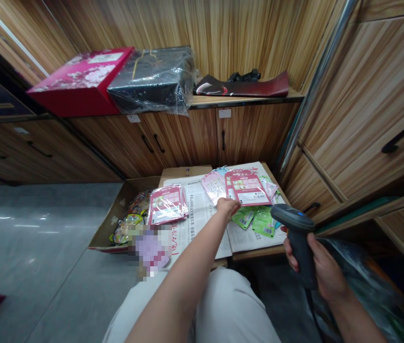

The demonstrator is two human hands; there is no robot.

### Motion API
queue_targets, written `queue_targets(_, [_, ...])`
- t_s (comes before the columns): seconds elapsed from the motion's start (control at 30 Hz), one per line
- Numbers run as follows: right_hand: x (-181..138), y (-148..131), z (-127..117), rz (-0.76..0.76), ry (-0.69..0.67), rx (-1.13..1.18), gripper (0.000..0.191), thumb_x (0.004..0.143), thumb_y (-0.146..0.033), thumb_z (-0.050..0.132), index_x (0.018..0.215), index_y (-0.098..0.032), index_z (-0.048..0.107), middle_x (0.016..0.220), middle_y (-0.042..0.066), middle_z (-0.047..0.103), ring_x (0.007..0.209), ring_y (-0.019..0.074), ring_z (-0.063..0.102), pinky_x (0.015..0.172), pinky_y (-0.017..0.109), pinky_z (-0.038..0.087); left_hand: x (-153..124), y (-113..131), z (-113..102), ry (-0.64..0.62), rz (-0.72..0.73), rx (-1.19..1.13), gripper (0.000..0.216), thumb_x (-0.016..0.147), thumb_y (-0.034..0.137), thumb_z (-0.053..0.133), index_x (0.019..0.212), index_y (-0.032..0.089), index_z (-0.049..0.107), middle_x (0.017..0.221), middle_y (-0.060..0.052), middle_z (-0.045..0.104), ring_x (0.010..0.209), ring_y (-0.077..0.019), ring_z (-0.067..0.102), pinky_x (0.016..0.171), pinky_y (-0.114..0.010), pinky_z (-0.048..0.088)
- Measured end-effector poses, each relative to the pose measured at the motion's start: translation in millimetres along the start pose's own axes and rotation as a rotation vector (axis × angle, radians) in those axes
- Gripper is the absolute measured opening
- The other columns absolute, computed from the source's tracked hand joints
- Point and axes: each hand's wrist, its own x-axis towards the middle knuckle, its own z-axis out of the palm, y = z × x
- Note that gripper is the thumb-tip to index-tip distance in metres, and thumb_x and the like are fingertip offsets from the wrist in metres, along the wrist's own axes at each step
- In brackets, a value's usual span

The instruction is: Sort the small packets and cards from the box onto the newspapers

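Note:
My left hand (227,207) reaches forward, its fingers pinched on the near edge of a pink packet (247,188) that lies on top of other pink packets on a newspaper (202,212). My right hand (325,269) grips the handle of a dark grey barcode scanner (295,233), held near my right knee with its head turned toward the packets. Green packets (257,220) lie between the pink packet and the scanner. A second stack of pink packets (167,204) rests at the left edge of the newspaper.
An open cardboard box (116,214) with colourful packets sits to the left on the grey floor. Wooden cabinets surround the spot; a shelf above carries a red box (80,81), a plastic-wrapped black box (154,78) and a dark red item (245,86). A metal pole (316,81) rises at right.

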Motion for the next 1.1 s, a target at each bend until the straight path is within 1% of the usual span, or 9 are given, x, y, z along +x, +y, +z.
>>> queue_targets(0.1, [-1, -1, 4, 0.006, -0.010, 0.012, 0.045, 0.088, -0.058, 0.055, 0.109, -0.020, 0.066, 0.071, 0.000, 0.065, 0.050, 0.0104, 0.050, 0.044, 0.021, 0.044, -10, 19, -9, -0.164, -0.174, 0.006, 0.023, 0.067, -0.002, 0.068, 0.071, 0.013, 0.052, 0.053, 0.003, 0.053, 0.044, -0.0045, 0.051, 0.040, -0.011, 0.037])
queue_targets(0.17, [-1, -2, 7, 0.007, -0.024, 0.021, 0.045, 0.087, -0.058, 0.055, 0.108, -0.020, 0.067, 0.071, 0.000, 0.065, 0.050, 0.0102, 0.050, 0.044, 0.020, 0.044, -18, 32, -21, -0.192, -0.190, 0.018, 0.022, 0.069, -0.004, 0.065, 0.072, 0.014, 0.052, 0.054, 0.003, 0.054, 0.044, -0.0042, 0.051, 0.041, -0.010, 0.039])
queue_targets(0.23, [-2, -3, 9, 0.003, -0.037, 0.020, 0.043, 0.088, -0.058, 0.055, 0.107, -0.021, 0.068, 0.071, 0.000, 0.066, 0.050, 0.0101, 0.051, 0.044, 0.020, 0.044, -26, 41, -39, -0.165, -0.126, 0.018, 0.027, 0.067, -0.007, 0.065, 0.077, 0.015, 0.053, 0.057, 0.002, 0.057, 0.048, -0.0065, 0.057, 0.047, -0.014, 0.048])
queue_targets(0.3, [-3, -3, 12, 0.002, -0.039, 0.011, 0.042, 0.088, -0.057, 0.055, 0.105, -0.021, 0.068, 0.072, 0.000, 0.066, 0.050, 0.0100, 0.052, 0.044, 0.020, 0.044, -34, 46, -60, -0.115, -0.004, 0.028, 0.032, 0.064, -0.009, 0.067, 0.080, 0.015, 0.053, 0.061, 0.002, 0.060, 0.054, -0.0099, 0.061, 0.054, -0.021, 0.055])
queue_targets(0.4, [-5, -3, 18, 0.016, -0.037, -0.013, 0.042, 0.088, -0.058, 0.056, 0.106, -0.021, 0.067, 0.071, 0.000, 0.067, 0.049, 0.0093, 0.052, 0.043, 0.019, 0.044, -42, 44, -90, -0.015, 0.194, 0.053, 0.034, 0.061, -0.009, 0.070, 0.077, 0.015, 0.052, 0.063, 0.002, 0.060, 0.054, -0.0111, 0.062, 0.058, -0.026, 0.058])
queue_targets(0.53, [-7, 0, 30, 0.031, -0.076, -0.058, 0.046, 0.086, -0.059, 0.058, 0.108, -0.020, 0.066, 0.068, 0.000, 0.067, 0.047, 0.0094, 0.052, 0.041, 0.018, 0.043, -43, 35, -117, 0.083, 0.282, 0.056, 0.034, 0.060, -0.009, 0.069, 0.073, 0.015, 0.049, 0.060, 0.003, 0.059, 0.054, -0.0109, 0.061, 0.060, -0.028, 0.058])
queue_targets(0.77, [-8, 6, 47, 0.050, -0.121, -0.052, 0.045, 0.087, -0.061, 0.055, 0.097, -0.019, 0.067, 0.065, -0.001, 0.065, 0.044, 0.0076, 0.050, 0.040, 0.017, 0.040, -42, 29, -129, 0.101, 0.298, 0.062, 0.032, 0.059, -0.011, 0.066, 0.071, 0.015, 0.051, 0.057, 0.003, 0.057, 0.054, -0.0120, 0.061, 0.057, -0.028, 0.058])
queue_targets(0.97, [-4, 11, 49, 0.075, -0.113, -0.029, 0.044, 0.086, -0.061, 0.056, 0.097, -0.019, 0.067, 0.065, -0.002, 0.064, 0.044, 0.0076, 0.051, 0.040, 0.017, 0.040, -47, 27, -135, 0.065, 0.317, 0.045, 0.029, 0.060, -0.011, 0.062, 0.071, 0.014, 0.053, 0.059, 0.002, 0.058, 0.055, -0.0113, 0.061, 0.056, -0.026, 0.057])
queue_targets(1.1, [-1, 12, 49, 0.080, -0.098, -0.012, 0.046, 0.083, -0.062, 0.059, 0.098, -0.019, 0.067, 0.065, -0.002, 0.064, 0.044, 0.0076, 0.051, 0.040, 0.017, 0.039, -50, 29, -136, 0.072, 0.323, 0.039, 0.030, 0.058, -0.012, 0.062, 0.068, 0.014, 0.051, 0.057, 0.003, 0.055, 0.051, -0.0092, 0.057, 0.055, -0.026, 0.056])
